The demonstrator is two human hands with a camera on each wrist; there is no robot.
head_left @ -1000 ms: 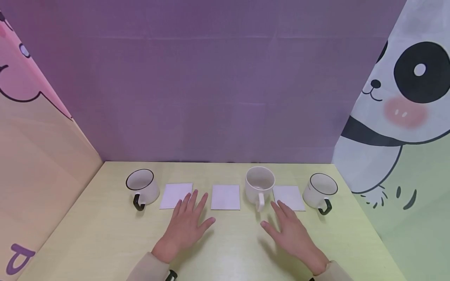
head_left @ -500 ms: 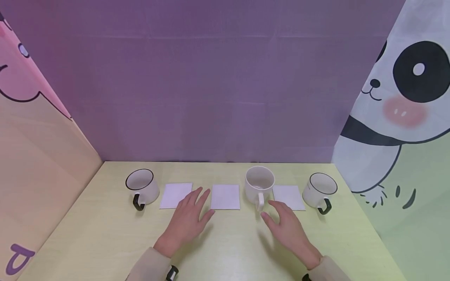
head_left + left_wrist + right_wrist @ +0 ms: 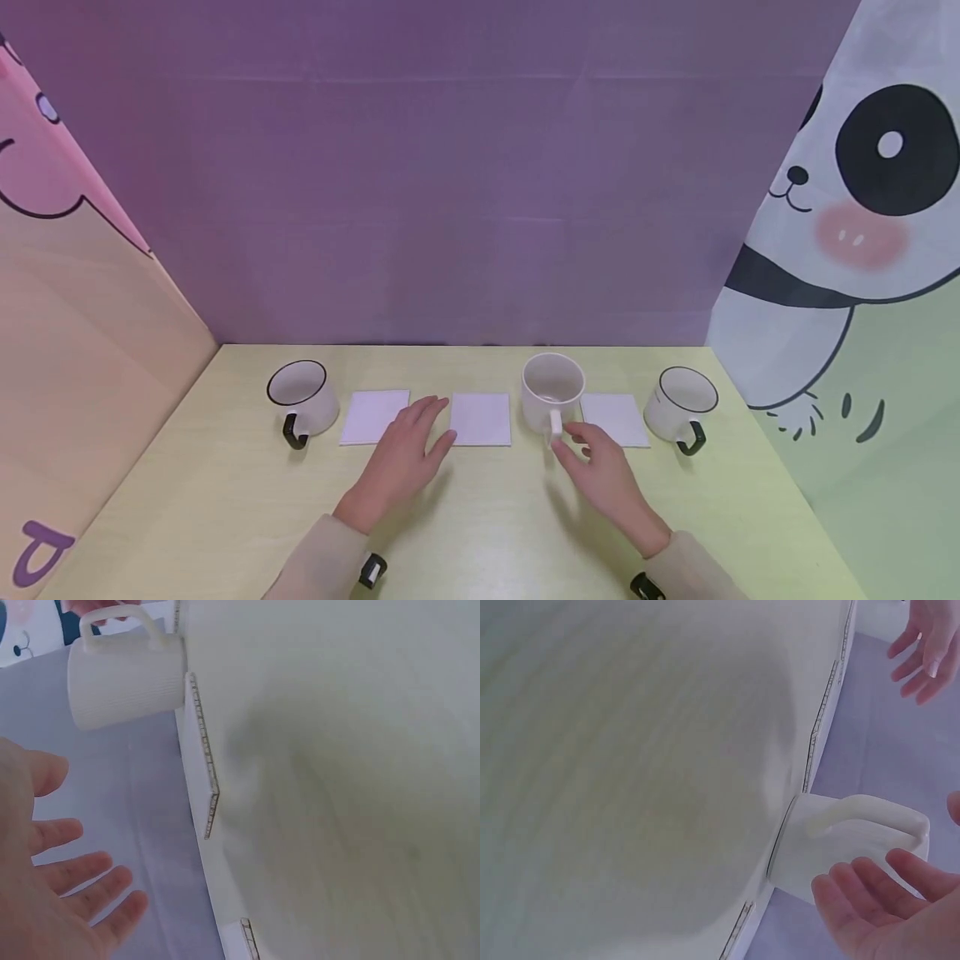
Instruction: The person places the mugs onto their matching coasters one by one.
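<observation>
A plain white mug (image 3: 551,392) stands upright between the middle and right flat white squares, its handle (image 3: 555,423) facing the person. My right hand (image 3: 603,475) is at that handle, thumb on the left and forefinger on the right, fingers slightly bent. In the right wrist view the handle lies between thumb and forefinger, with gaps showing. My left hand (image 3: 401,454) hovers with loosely spread fingers over the right edge of the left white square (image 3: 371,417), holding nothing. Just right of its fingertips lies the middle white square (image 3: 481,421).
A black-rimmed white mug (image 3: 306,400) with a black handle stands at the far left. Another black-rimmed mug (image 3: 681,407) stands at the right, beside the right white square (image 3: 617,421). A purple backdrop (image 3: 465,208) rises behind the table (image 3: 187,500), with printed panels at both sides.
My right hand has moved forward and left to the white mug's handle, its fingers bending inward. The left hand has shifted slightly right and forward, fingers more relaxed. The mugs and squares stay put.
</observation>
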